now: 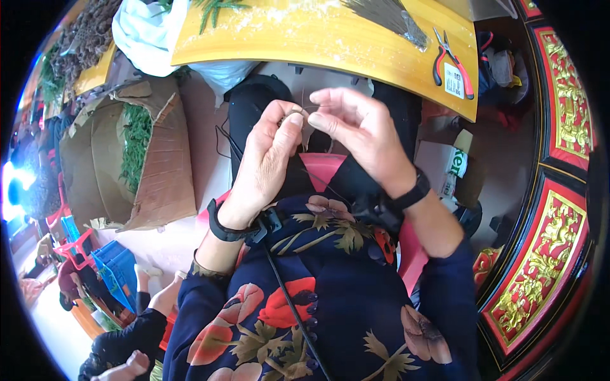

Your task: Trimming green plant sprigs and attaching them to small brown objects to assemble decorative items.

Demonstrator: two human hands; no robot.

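Note:
In front of my lap, my left hand (272, 149) is closed in a pinch, thumb against bent forefinger. A thin dark wire (303, 96) sticks up out of that pinch; whatever else lies between the fingertips is too small to make out. Close on its right, my right hand (359, 130) has its thumb and forefinger apart, the thumb tip beside the wire. The right fingertips are slightly blurred. Both hands are in the air, short of the edge of the yellow table (267, 47).
On the table lie red-handled pliers (438, 66), a bundle of thin dark wires (381, 14), a green sprig (213, 11) and pale crumbs. A cardboard box (162, 171) with greenery (135, 146) stands at left. Carved red-and-gold panels (537, 273) line the right. Another person (127, 343) sits lower left.

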